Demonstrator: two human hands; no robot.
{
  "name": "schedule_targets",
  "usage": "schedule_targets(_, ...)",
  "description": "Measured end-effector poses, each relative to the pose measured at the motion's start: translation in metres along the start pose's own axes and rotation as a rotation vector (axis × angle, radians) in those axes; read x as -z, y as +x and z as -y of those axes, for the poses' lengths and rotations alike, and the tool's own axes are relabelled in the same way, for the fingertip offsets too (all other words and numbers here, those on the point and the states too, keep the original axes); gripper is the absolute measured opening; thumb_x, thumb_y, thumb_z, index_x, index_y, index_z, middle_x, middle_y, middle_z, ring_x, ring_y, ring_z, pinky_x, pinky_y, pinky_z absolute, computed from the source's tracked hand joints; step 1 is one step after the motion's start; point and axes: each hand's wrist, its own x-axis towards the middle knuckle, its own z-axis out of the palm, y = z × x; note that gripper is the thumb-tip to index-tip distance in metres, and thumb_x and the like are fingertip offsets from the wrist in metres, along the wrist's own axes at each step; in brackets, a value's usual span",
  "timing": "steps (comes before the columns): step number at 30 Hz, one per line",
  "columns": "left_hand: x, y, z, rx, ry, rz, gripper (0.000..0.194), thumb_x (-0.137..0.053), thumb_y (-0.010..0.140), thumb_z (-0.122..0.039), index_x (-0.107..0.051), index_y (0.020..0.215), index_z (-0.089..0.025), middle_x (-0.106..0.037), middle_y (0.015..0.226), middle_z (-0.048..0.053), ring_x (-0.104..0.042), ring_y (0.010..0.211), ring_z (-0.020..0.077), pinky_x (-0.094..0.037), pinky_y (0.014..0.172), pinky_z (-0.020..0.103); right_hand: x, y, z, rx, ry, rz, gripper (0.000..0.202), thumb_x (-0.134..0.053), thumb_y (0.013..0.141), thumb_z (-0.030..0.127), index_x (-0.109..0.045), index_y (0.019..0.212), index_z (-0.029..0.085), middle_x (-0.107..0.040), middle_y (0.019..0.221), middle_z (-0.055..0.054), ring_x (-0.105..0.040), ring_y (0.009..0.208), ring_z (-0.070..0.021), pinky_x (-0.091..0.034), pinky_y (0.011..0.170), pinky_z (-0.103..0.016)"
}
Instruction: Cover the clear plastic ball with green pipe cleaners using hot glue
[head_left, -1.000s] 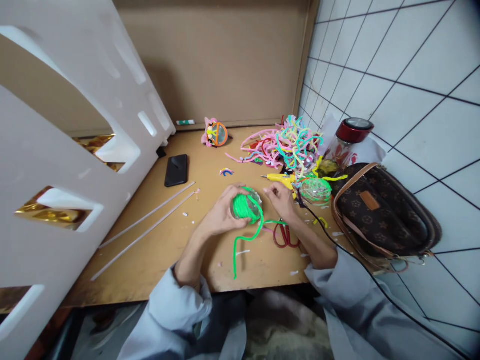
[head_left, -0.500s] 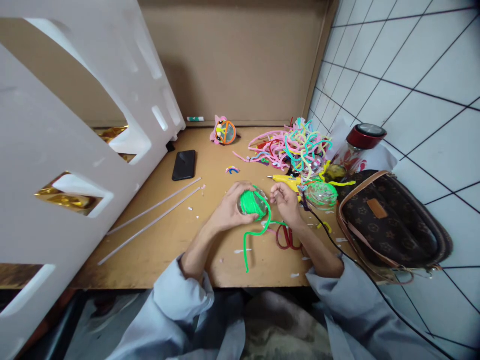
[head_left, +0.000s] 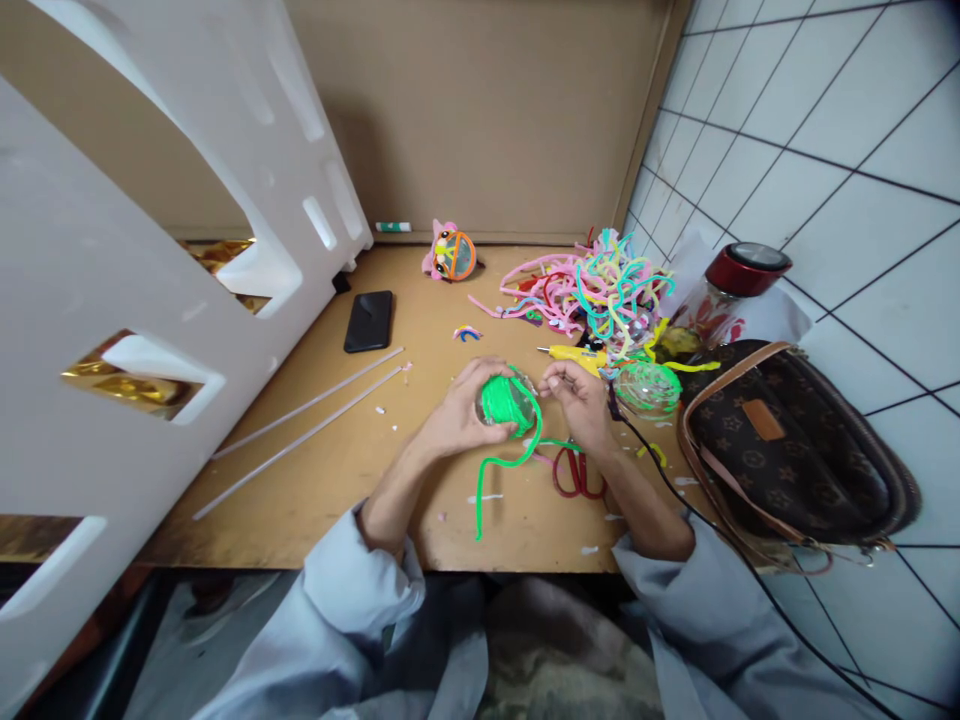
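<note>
The wooden table [head_left: 300,505] fills the middle of the frame, and a brown bag [head_left: 806,440] lies at its right side. The left hand [head_left: 465,410] is curved around a green ball [head_left: 504,403] near the centre of the frame, its thumb at the lower side. The right hand [head_left: 581,400] is just right of this ball; its fingers are bent, with the tips close together, and I cannot tell if they pinch something small. So the ball lies to the left of these fingertips, and being round, it shows no clear long axis. Below the right wrist are red scissors [head_left: 579,480]. The thinnest thing, a green strand [head_left: 480,492], curves from the ball's right side, then runs down toward the lower centre.
</note>
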Motion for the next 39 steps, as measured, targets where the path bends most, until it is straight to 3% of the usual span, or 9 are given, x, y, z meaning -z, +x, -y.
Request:
schedule_targets(3,0.001,0.0,-0.001,-0.004,-0.016,0.024,0.057,-0.075,0.069,-0.034,-0.053,0.121,-0.021,-0.054,0.132,0.013,-0.051,0.129,0.0313,-0.04,0.112,0.053,0.002,0.0,0.0,0.056,-0.068,0.017,0.018,-0.052,0.087,0.033,-0.065,0.079,0.022,-0.068,0.074,-0.001,-0.066,0.072,-0.0185,-0.054,0.071,-0.034)
schedule_targets(7,0.005,-0.001,-0.005,-0.005,-0.041,0.075,0.057,-0.074,0.07,-0.034,-0.052,0.121,-0.022,-0.053,0.134,0.013,-0.049,0.132,0.0328,-0.038,0.114,0.053,0.002,0.0,-0.001,0.131,-0.161,0.004,0.028,-0.049,0.093,0.041,-0.07,0.094,0.024,-0.073,0.099,-0.006,-0.066,0.099,-0.0236,-0.052,0.094,-0.043)
schedule_targets(10,0.008,-0.003,-0.008,0.01,-0.046,0.128,0.057,-0.075,0.071,-0.034,-0.052,0.122,-0.023,-0.045,0.143,0.014,-0.041,0.14,0.0352,-0.035,0.116,0.055,-0.001,0.0,-0.005,0.037,-0.116,0.013,0.038,-0.051,0.092,0.052,-0.066,0.113,0.024,-0.069,0.118,-0.01,-0.063,0.114,-0.0256,-0.047,0.104,-0.047)
schedule_targets(13,0.011,-0.004,-0.009,0.024,-0.066,0.166,0.058,-0.077,0.071,-0.033,-0.051,0.122,-0.024,-0.037,0.148,0.015,-0.033,0.146,0.0365,-0.032,0.118,0.056,-0.005,-0.001,-0.005,-0.078,0.05,-0.008,0.05,-0.048,0.092,0.061,-0.058,0.125,0.025,-0.066,0.126,-0.011,-0.065,0.112,-0.0241,-0.05,0.101,-0.044)
schedule_targets(17,0.016,-0.005,-0.01,0.028,-0.08,0.219,0.056,-0.076,0.073,-0.029,-0.05,0.123,-0.025,-0.037,0.148,0.014,-0.032,0.146,0.0352,-0.031,0.119,0.056,-0.008,-0.004,0.005,-0.049,0.144,-0.06,0.048,-0.043,0.096,0.06,-0.055,0.126,0.025,-0.073,0.106,-0.007,-0.068,0.102,-0.0211,-0.05,0.1,-0.043)
schedule_targets(23,0.019,-0.005,-0.009,0.04,-0.121,0.26,0.056,-0.077,0.073,-0.03,-0.051,0.122,-0.025,-0.04,0.146,0.013,-0.037,0.142,0.0347,-0.033,0.118,0.055,-0.007,-0.008,0.017,0.108,0.015,-0.072,0.041,-0.054,0.093,0.051,-0.053,0.124,0.024,-0.072,0.084,-0.001,-0.068,0.086,-0.02,-0.05,0.091,-0.04)
schedule_targets(29,0.019,-0.006,-0.01,0.029,-0.122,0.246,0.054,-0.077,0.073,-0.029,-0.052,0.121,-0.026,-0.041,0.145,0.013,-0.037,0.142,0.0349,-0.033,0.117,0.056,-0.009,-0.012,0.017,0.134,-0.052,-0.003,0.039,-0.042,0.098,0.051,-0.048,0.127,0.024,-0.072,0.085,-0.002,-0.069,0.088,-0.0208,-0.05,0.09,-0.04)
schedule_targets(39,0.018,-0.006,-0.01,0.036,-0.098,0.251,0.056,-0.078,0.074,-0.034,-0.053,0.123,-0.026,-0.041,0.146,0.012,-0.038,0.142,0.0334,-0.036,0.117,0.054,-0.009,-0.013,0.021,0.149,-0.097,0.06,0.035,-0.04,0.099,0.045,-0.045,0.127,0.024,-0.072,0.088,-0.003,-0.067,0.088,-0.0202,-0.049,0.087,-0.039)
